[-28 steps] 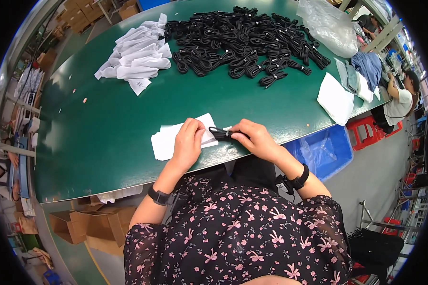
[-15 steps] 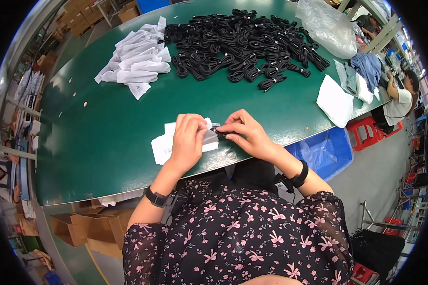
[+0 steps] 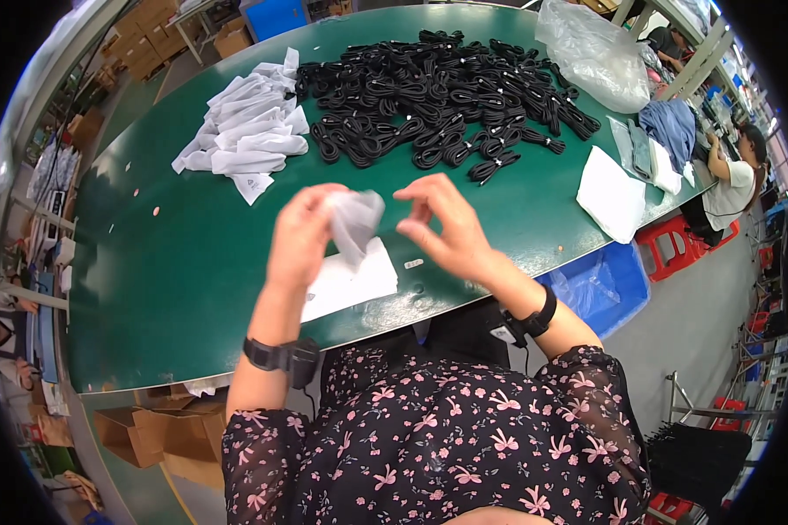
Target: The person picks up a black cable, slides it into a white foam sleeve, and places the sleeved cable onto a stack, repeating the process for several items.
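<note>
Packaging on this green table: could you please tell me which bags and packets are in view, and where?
Small white bag: held up in left hand, crumpled.
Flat white bags: near table edge, below the hands.
White packet pile: far left.
Clear plastic bag: far right, crumpled.
White sheets: right edge.

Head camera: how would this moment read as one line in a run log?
left hand: holds white bag raised | right hand: open beside bag, not touching | green table: white sheet, black cable bundles

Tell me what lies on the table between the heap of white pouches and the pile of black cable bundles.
In the head view, nothing lies between them: the white pouches nearly touch the black cable bundles, with only a thin strip of green table showing.
</note>
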